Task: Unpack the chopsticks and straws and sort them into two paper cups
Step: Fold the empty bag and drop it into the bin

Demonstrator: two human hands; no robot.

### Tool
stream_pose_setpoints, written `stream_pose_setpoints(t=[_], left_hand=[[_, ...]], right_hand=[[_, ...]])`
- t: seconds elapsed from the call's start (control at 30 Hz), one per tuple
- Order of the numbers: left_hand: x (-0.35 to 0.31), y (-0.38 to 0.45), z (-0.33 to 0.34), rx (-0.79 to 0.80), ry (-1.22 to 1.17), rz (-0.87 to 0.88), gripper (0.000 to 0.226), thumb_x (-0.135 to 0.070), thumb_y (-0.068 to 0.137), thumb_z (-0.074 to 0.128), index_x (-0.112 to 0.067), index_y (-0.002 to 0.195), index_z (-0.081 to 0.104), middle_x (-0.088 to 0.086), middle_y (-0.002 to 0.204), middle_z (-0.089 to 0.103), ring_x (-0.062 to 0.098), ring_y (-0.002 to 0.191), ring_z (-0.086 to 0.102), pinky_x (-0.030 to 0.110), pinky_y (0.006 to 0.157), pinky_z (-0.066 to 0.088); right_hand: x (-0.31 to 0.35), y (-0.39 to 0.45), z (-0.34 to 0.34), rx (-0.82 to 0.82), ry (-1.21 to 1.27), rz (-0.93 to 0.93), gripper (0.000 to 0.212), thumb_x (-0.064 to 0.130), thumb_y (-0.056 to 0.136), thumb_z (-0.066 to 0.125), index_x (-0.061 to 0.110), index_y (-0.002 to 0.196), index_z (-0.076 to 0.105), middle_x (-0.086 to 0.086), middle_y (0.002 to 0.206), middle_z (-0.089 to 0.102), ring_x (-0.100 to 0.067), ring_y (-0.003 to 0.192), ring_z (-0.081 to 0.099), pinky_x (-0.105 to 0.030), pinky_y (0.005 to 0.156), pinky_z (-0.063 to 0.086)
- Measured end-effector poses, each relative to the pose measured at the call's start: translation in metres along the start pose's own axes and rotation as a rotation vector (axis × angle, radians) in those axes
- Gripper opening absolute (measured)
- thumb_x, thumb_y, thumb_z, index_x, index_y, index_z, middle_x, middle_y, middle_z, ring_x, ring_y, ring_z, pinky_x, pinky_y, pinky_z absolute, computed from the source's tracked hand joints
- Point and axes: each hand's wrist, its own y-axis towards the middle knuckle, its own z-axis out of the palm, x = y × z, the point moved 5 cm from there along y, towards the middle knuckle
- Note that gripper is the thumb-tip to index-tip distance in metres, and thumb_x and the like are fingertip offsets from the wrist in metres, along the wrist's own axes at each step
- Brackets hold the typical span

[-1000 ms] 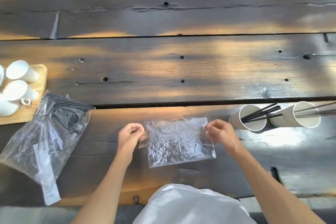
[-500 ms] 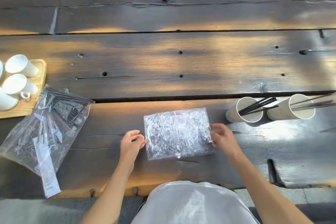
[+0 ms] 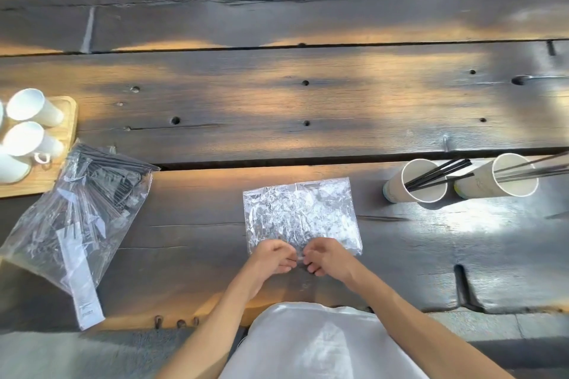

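At my three o'clock, two white paper cups point(image 3: 415, 181) point(image 3: 500, 177) stand touching: the left holds black straws point(image 3: 440, 174), the right grey chopsticks point(image 3: 532, 168), all leaning rightward.

Left hand point(image 3: 271, 258) and right hand point(image 3: 328, 258) pinch near edge of crumpled clear bag point(image 3: 300, 212), flat on wooden table point(image 3: 277, 101). Two paper cups point(image 3: 414, 181) at 3 o'clock hold dark sticks.

Both forearms are bare to the bottom of the view, with no sleeves, watch or rings visible. The left hand point(image 3: 272, 258) and right hand point(image 3: 328, 258) are bare. A plain white garment point(image 3: 320, 344) covers the torso.
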Motion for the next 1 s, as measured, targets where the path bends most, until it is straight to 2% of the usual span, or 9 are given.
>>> stream_pose_setpoints(t=[0.13,0.23,0.37,0.43,0.53,0.7,0.83,0.9,1.0], left_hand=[[0.019,0.003,-0.039,-0.232,-0.196,-0.038,0.02,-0.013,0.1,0.052,-0.004,0.108,0.067,0.015,0.095,0.077,0.024,0.087,0.077,0.034,0.081,0.06],[0.024,0.001,-0.064,-0.328,-0.25,-0.071,0.021,-0.012,0.1,0.051,0.0,0.104,0.067,0.018,0.089,0.078,0.028,0.081,0.077,0.035,0.075,0.061],[-0.005,0.003,-0.064,-0.436,-0.05,-0.011,0.017,-0.007,0.095,0.052,-0.003,0.093,0.069,0.014,0.078,0.074,0.022,0.064,0.07,0.03,0.058,0.055],[-0.033,0.011,-0.057,-0.486,0.137,0.11,0.015,-0.006,0.093,0.053,-0.01,0.091,0.068,0.006,0.081,0.072,0.02,0.073,0.068,0.031,0.062,0.053],[-0.076,0.031,-0.038,-0.516,0.485,0.299,0.017,-0.007,0.093,0.056,-0.016,0.102,0.067,-0.004,0.103,0.064,0.013,0.096,0.062,0.028,0.08,0.05],[-0.128,0.072,-0.008,-0.486,0.926,0.477,0.043,-0.018,0.091,0.065,-0.022,0.132,0.055,-0.001,0.127,0.052,0.018,0.119,0.044,0.036,0.102,0.034],[-0.148,0.094,0.006,-0.381,1.081,0.428,0.031,-0.026,0.09,0.067,-0.024,0.119,0.056,-0.002,0.114,0.059,0.021,0.109,0.049,0.039,0.095,0.033],[-0.151,0.099,0.011,-0.297,0.998,0.393,0.024,-0.022,0.09,0.067,-0.022,0.111,0.056,-0.003,0.104,0.061,0.021,0.104,0.055,0.035,0.087,0.037],[-0.151,0.101,0.012,-0.184,0.923,0.314,0.01,-0.013,0.092,0.066,-0.018,0.099,0.061,-0.001,0.107,0.06,0.019,0.106,0.057,0.032,0.085,0.043]], right_hand=[[-0.024,0.007,-0.051,-0.299,0.198,0.114,0.017,0.003,0.095,0.046,0.004,0.085,0.06,-0.013,0.072,0.06,-0.018,0.053,0.052,-0.022,0.044,0.041],[-0.034,-0.005,-0.09,-0.507,0.263,0.108,0.019,0.003,0.096,0.046,0.004,0.085,0.061,-0.012,0.07,0.063,-0.021,0.057,0.056,-0.024,0.049,0.045],[-0.034,-0.011,-0.102,-0.553,0.301,0.066,0.015,0.001,0.095,0.047,0.006,0.088,0.059,-0.011,0.078,0.063,-0.02,0.061,0.056,-0.027,0.053,0.045],[-0.034,-0.007,-0.101,-0.579,0.285,0.064,0.016,0.001,0.094,0.047,0.009,0.088,0.059,-0.012,0.081,0.064,-0.021,0.064,0.056,-0.031,0.056,0.047],[-0.032,-0.004,-0.098,-0.593,0.226,0.067,0.016,0.003,0.093,0.047,0.013,0.09,0.06,-0.011,0.08,0.065,-0.022,0.067,0.059,-0.038,0.064,0.051],[-0.033,-0.001,-0.098,-0.549,0.09,0.064,0.02,0.01,0.09,0.051,0.028,0.088,0.061,-0.001,0.076,0.069,-0.021,0.07,0.066,-0.044,0.074,0.057],[-0.04,-0.002,-0.109,-0.559,0.076,0.078,0.018,0.016,0.087,0.052,0.032,0.087,0.061,0.001,0.081,0.07,-0.026,0.08,0.068,-0.049,0.08,0.057],[-0.041,-0.002,-0.113,-0.558,0.079,0.078,0.018,0.015,0.087,0.052,0.031,0.087,0.061,-0.001,0.081,0.07,-0.025,0.078,0.067,-0.049,0.079,0.057],[-0.032,-0.004,-0.115,-0.554,0.059,0.05,0.017,0.015,0.087,0.052,0.03,0.087,0.061,-0.002,0.083,0.07,-0.027,0.082,0.067,-0.048,0.08,0.056]])
